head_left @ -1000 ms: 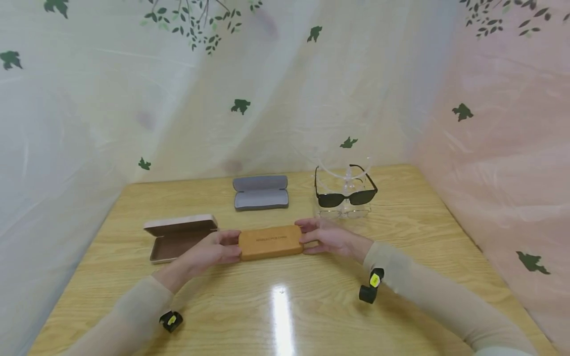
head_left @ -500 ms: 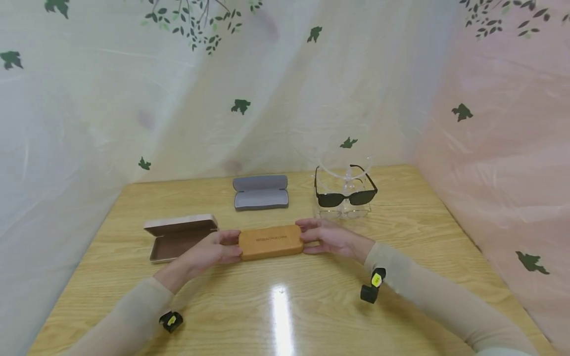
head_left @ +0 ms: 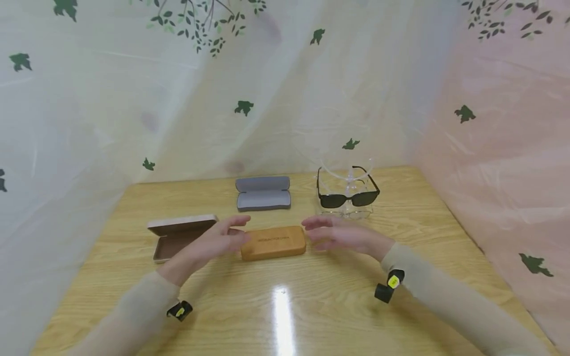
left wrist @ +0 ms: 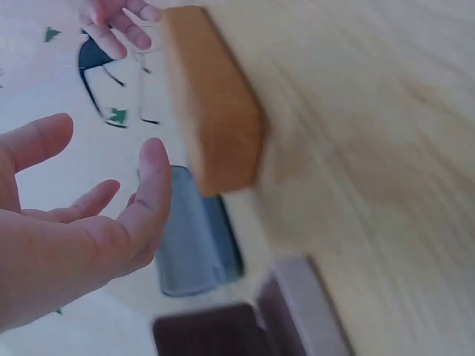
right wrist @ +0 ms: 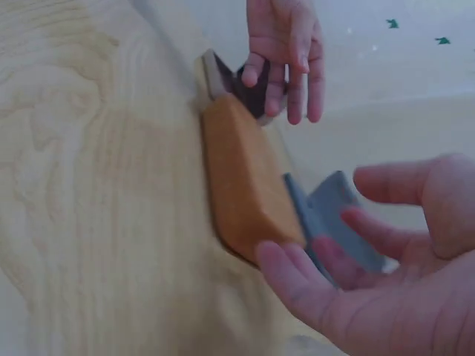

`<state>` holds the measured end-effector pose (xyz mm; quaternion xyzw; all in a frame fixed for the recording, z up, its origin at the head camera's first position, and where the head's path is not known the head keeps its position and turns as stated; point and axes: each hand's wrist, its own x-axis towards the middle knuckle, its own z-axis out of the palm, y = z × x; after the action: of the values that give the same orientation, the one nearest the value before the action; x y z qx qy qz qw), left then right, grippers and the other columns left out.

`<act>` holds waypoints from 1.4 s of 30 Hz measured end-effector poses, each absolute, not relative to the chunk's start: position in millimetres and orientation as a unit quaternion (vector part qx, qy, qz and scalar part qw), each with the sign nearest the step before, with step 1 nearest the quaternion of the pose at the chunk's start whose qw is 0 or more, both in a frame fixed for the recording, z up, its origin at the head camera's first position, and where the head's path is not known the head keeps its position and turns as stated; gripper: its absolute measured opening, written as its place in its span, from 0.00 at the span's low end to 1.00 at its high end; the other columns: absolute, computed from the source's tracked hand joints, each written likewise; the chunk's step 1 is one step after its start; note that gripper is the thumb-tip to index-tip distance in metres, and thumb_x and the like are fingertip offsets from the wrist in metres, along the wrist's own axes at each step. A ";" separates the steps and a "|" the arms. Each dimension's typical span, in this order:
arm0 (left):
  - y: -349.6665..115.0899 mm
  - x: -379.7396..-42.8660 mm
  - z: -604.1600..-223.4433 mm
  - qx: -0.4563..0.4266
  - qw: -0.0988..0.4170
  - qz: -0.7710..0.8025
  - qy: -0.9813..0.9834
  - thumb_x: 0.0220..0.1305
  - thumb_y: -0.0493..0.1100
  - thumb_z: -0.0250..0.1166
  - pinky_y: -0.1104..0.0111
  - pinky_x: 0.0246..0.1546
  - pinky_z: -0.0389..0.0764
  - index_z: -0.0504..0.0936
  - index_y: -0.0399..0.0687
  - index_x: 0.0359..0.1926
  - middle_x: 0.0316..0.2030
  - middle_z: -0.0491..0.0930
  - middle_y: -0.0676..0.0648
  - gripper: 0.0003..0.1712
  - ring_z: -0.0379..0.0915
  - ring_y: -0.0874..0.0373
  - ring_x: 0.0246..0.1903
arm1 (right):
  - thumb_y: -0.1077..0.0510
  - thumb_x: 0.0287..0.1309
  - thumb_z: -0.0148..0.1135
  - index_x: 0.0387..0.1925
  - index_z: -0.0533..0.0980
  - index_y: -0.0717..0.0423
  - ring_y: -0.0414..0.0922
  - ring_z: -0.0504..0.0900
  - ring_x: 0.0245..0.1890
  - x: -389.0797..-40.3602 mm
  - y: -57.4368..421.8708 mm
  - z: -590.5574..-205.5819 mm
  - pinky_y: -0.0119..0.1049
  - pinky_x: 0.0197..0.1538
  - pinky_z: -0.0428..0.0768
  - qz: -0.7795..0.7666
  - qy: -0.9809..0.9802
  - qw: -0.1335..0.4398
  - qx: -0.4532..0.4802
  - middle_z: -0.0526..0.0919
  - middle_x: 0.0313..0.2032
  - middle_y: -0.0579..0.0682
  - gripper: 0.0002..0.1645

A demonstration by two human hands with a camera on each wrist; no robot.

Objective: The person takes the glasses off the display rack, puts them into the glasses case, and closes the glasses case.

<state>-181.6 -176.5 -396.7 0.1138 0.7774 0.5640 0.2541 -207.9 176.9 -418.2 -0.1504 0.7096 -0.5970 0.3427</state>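
Observation:
An orange-brown glasses case, closed and with dark lettering on its lid, lies on the wooden table between both hands. My left hand hovers at its left end, fingers loosely bent and holding nothing. In the left wrist view a gap shows between those fingers and the case. At the right end is my right hand, also holding nothing, thumb and fingers spread. One fingertip of the right hand overlaps the case's near end in the right wrist view; whether it touches I cannot tell.
Left of the orange case stands an open glasses case with brown lining. Behind it is an open grey glasses case. At the back right, black sunglasses sit on a clear stand above thin-framed glasses. Patterned curtains surround the table.
Both hands have let go of the orange case and lifted away from its ends, the right one moving rightward. The case stays in place on the table. The head view has shifted slightly.

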 end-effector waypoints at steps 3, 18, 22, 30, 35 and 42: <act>-164.6 -181.8 -387.4 0.134 0.237 0.540 0.797 0.72 0.54 0.65 0.48 0.64 0.71 0.60 0.53 0.77 0.74 0.60 0.47 0.39 0.64 0.48 0.67 | 0.55 0.74 0.58 0.71 0.66 0.59 0.62 0.74 0.63 -204.2 192.6 -401.8 0.53 0.61 0.78 -0.551 0.743 0.322 -0.202 0.69 0.68 0.62 0.30; -66.6 -208.9 -380.4 0.199 0.078 0.578 0.788 0.73 0.49 0.64 0.48 0.64 0.72 0.59 0.49 0.77 0.74 0.58 0.45 0.38 0.60 0.43 0.70 | 0.59 0.74 0.57 0.62 0.72 0.62 0.42 0.81 0.37 -197.3 276.9 -375.2 0.33 0.40 0.85 -0.577 0.797 -0.104 -0.147 0.80 0.41 0.53 0.19; -45.1 -217.0 -384.1 0.191 0.019 0.563 0.804 0.73 0.48 0.64 0.48 0.68 0.66 0.51 0.45 0.79 0.76 0.53 0.41 0.44 0.54 0.44 0.73 | 0.57 0.74 0.58 0.73 0.62 0.59 0.37 0.76 0.50 -200.3 288.5 -382.5 0.25 0.47 0.81 -0.588 0.791 -0.131 -0.103 0.73 0.56 0.52 0.31; -18.9 -228.8 -393.8 0.154 0.043 0.564 0.810 0.72 0.51 0.64 0.47 0.72 0.59 0.44 0.48 0.81 0.77 0.48 0.38 0.49 0.50 0.43 0.74 | 0.47 0.74 0.58 0.79 0.52 0.56 0.54 0.69 0.67 -206.5 301.9 -396.1 0.22 0.56 0.74 -0.547 0.832 -0.035 -0.079 0.61 0.73 0.60 0.42; -10.5 -236.3 -399.6 0.148 0.099 0.594 0.785 0.73 0.54 0.63 0.50 0.67 0.68 0.48 0.47 0.81 0.76 0.56 0.41 0.47 0.60 0.41 0.71 | 0.46 0.73 0.59 0.79 0.53 0.56 0.55 0.70 0.67 -211.4 302.9 -402.5 0.21 0.56 0.73 -0.547 0.833 -0.008 -0.082 0.62 0.73 0.61 0.43; -1.8 -245.3 -399.2 0.133 0.200 0.621 0.746 0.78 0.57 0.54 0.50 0.64 0.72 0.57 0.44 0.78 0.69 0.69 0.37 0.37 0.70 0.40 0.65 | 0.50 0.73 0.60 0.79 0.50 0.61 0.41 0.77 0.57 -214.3 303.0 -407.5 0.28 0.55 0.79 -0.605 0.791 0.015 -0.083 0.58 0.73 0.66 0.45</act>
<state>-245.3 -1.8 -399.2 0.1325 0.7465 0.6208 0.1998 -214.3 303.0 -407.5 -0.0830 0.7915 -0.6053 0.0150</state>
